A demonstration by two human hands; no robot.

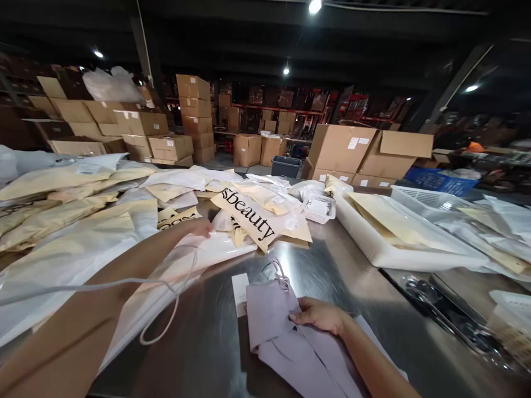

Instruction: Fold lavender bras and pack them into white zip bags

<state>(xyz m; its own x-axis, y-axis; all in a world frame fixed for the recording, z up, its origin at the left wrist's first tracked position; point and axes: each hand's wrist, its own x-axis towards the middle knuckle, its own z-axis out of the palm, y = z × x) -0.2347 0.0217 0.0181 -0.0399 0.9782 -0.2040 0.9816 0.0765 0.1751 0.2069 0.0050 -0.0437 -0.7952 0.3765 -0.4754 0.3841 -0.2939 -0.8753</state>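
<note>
My right hand (pixel 319 316) is closed on a folded lavender garment (pixel 274 315), its thumb lying on top of the cloth. The garment has thin cords or straps and rests on the metal table (pixel 219 309), with a white tag (pixel 239 294) sticking out at its left. Farther off to the left, my left hand (pixel 201 228) has its fingers curled at the upper edge of a glossy clear-white plastic bag (pixel 224 247); the fingertips are partly hidden. Just beyond that hand lies a cream mailer bag (pixel 253 213) printed with "sbeauty".
Packed bags (pixel 74 237) are heaped along the left. A small white basket (pixel 320 210) and a large white tray (pixel 373 251) with cream sheets stand to the right. A pale cable (pixel 124 281) loops above my left forearm. Cardboard boxes (pixel 342 149) are stacked behind.
</note>
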